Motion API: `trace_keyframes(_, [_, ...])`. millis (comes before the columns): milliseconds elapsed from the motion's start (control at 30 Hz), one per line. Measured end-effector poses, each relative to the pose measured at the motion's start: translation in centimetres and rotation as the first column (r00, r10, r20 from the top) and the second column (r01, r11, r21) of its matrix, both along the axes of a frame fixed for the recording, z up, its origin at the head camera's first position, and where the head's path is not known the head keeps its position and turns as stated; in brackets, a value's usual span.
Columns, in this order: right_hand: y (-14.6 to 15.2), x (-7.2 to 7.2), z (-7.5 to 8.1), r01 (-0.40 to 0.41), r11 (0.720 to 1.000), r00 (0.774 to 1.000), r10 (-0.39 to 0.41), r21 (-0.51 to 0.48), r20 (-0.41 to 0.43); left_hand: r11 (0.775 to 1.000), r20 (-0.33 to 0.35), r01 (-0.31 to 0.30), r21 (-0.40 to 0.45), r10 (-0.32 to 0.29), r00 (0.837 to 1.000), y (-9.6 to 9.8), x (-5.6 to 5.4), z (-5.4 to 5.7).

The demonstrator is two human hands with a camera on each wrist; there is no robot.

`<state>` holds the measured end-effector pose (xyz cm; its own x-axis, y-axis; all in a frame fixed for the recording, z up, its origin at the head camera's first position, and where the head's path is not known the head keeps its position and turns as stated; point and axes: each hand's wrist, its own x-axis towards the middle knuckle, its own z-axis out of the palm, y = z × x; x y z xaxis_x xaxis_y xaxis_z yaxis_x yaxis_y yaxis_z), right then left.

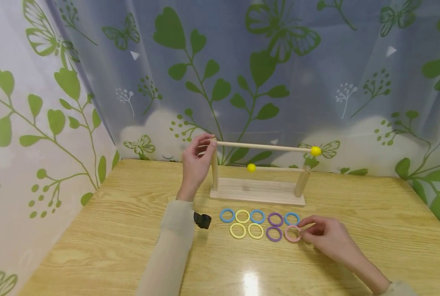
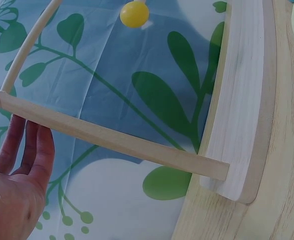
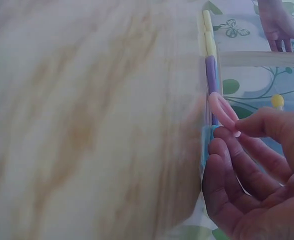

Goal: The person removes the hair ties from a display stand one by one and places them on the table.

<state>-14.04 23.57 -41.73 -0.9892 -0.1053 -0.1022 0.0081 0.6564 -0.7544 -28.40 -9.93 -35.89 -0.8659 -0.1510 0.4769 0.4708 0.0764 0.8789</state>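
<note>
My left hand (image 1: 197, 160) grips the top of the left post (image 1: 215, 174) of a wooden stand (image 1: 256, 191), thumb on one side and fingers behind. From that post an upper rod (image 1: 264, 146) runs right to a yellow ball (image 1: 316, 151) at its end. A lower rod (image 1: 279, 169) reaches left from the right post (image 1: 302, 183), tipped with another yellow ball (image 1: 251, 167). Low at the table, my right hand (image 1: 328, 238) pinches the edge of a pink ring (image 1: 293, 241) between thumb and index finger. The right wrist view shows this ring tilted up.
Two rows of rings lie in front of the stand, among them a blue ring (image 1: 227, 222), a yellow ring (image 1: 238, 238) and a purple ring (image 1: 274, 241). A patterned curtain (image 1: 220, 82) hangs behind the wooden table (image 1: 131, 246). A black device (image 1: 203, 220) sits at my left wrist.
</note>
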Motion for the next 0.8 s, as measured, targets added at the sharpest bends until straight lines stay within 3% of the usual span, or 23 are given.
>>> trace_keyframes(233, [-0.2, 0.0, -0.3, -0.017, 0.999, 0.999, 0.019, 0.048, -0.031, 1.000, -0.030, 0.006, -0.016, -0.006, 1.000, -0.1, -0.1, -0.2])
trace_keyframes(667, [0.0, 0.0, -0.2, -0.041, 0.998, 0.995, 0.045, 0.052, -0.085, 0.995, -0.011, 0.060, -0.077, -0.061, 0.998, -1.2, 0.3, -0.1])
trace_keyframes(800, [0.6, 0.0, 0.1, -0.020, 0.994, 0.986, 0.037, 0.104, -0.163, 0.988, -0.009, 0.072, -0.137, -0.074, 0.997, -1.9, 0.8, -0.3])
